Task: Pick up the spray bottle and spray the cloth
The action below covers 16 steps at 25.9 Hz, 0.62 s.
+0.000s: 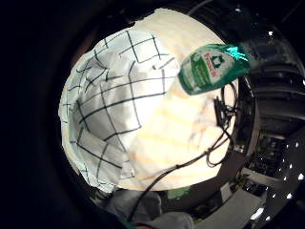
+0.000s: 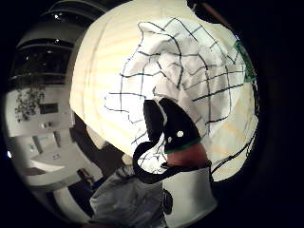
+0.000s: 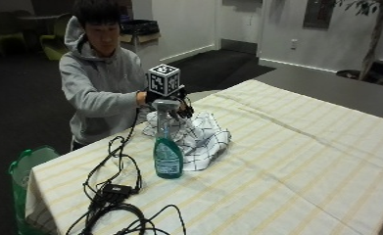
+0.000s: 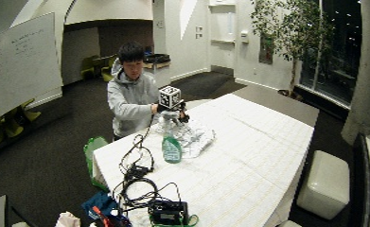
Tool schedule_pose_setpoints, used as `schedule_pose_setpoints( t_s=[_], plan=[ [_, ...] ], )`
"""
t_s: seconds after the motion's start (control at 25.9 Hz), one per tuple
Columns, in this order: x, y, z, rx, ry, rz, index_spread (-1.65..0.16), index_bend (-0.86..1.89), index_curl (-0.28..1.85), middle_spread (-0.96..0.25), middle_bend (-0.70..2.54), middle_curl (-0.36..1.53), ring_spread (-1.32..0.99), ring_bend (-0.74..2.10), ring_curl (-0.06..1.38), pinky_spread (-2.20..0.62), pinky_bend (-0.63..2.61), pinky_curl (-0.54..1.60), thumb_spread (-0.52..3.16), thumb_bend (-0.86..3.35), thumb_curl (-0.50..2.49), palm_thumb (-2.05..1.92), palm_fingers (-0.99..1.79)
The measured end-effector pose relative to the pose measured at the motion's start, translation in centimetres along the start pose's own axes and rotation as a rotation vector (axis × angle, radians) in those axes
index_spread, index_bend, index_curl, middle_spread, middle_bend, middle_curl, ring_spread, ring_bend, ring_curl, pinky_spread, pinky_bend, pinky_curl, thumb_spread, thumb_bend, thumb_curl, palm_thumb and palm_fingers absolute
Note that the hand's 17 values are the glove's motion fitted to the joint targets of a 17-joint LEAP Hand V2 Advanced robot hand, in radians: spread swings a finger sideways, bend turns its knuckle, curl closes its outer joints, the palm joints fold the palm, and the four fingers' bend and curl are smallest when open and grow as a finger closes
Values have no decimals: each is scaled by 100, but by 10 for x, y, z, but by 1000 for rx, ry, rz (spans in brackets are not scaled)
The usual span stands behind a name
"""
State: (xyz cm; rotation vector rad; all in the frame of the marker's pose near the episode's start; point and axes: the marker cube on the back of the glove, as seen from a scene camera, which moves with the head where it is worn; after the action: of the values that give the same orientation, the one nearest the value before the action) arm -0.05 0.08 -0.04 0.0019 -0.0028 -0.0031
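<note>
Striped cloth covers the surface (image 3: 295, 147), where a green spray bottle (image 3: 167, 155) stands upright just beside a crumpled checked cloth (image 3: 201, 137). Above that cloth hovers the gloved right hand (image 3: 173, 105), fingers (image 2: 164, 126) seemingly relaxed and holding nothing; the bottle stands just in front of it, toward the camera.

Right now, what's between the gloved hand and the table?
In the outside view, the checked cloth lies under the gloved hand, on the striped tablecloth.
</note>
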Motion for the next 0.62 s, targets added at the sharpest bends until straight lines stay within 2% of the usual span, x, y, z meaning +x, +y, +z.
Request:
schedule_pose_setpoints(
  t_s=[0.27, 0.62],
  plan=[
    [-2, 8, -2, 11, -9, -12, -27, 29, 19, -2, 28, 14, 3, 17, 7, 17, 34, 16, 76, 24, 11, 44, 41],
    [18, 34, -2, 66, -65, -12, -32, 26, 25, -3, 28, 20, 4, 17, 9, 21, 34, 21, 100, 20, 16, 48, 40]
  ],
)
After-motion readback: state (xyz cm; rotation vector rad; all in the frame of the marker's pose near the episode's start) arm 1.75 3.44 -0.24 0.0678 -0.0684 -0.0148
